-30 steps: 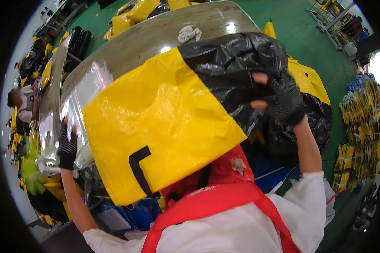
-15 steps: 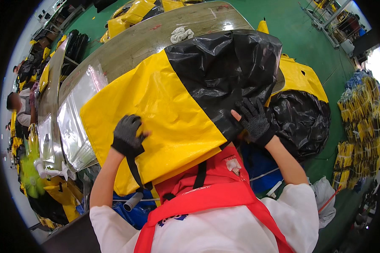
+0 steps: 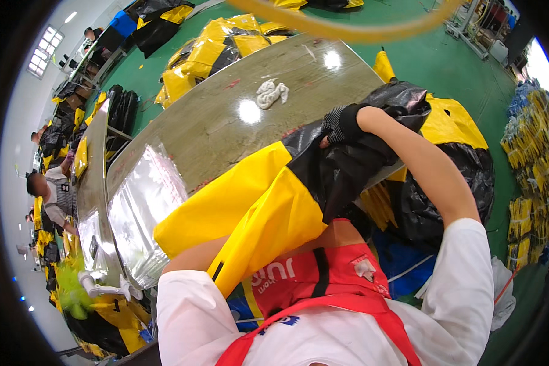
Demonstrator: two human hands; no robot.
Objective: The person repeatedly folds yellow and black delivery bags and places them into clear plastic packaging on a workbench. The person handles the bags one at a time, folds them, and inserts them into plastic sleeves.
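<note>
A yellow and black coated-fabric bag [image 3: 268,207] is bunched and folded over the near edge of the table. My right hand [image 3: 340,125], in a dark knit glove, reaches across the black part and is closed on its fabric, the thumb tip showing below. My left forearm [image 3: 343,235] passes behind the yellow part toward the right. At its end, beneath the black fabric, the dark glove of my left hand [image 3: 358,221] shows only in part, and its fingers are hidden.
Clear plastic sleeves [image 3: 143,213] lie on the table [image 3: 210,125], with a crumpled white cloth [image 3: 271,94] farther back. A yellow and black bag [image 3: 454,131] stands at right, near bundled yellow pieces [image 3: 534,165]. A green fan [image 3: 76,290] and a co-worker [image 3: 55,192] are at left.
The bag, spread flat before, is now gathered and folded. My right hand has moved up and inward over the black part. My left hand has gone from the yellow top to underneath the bag.
</note>
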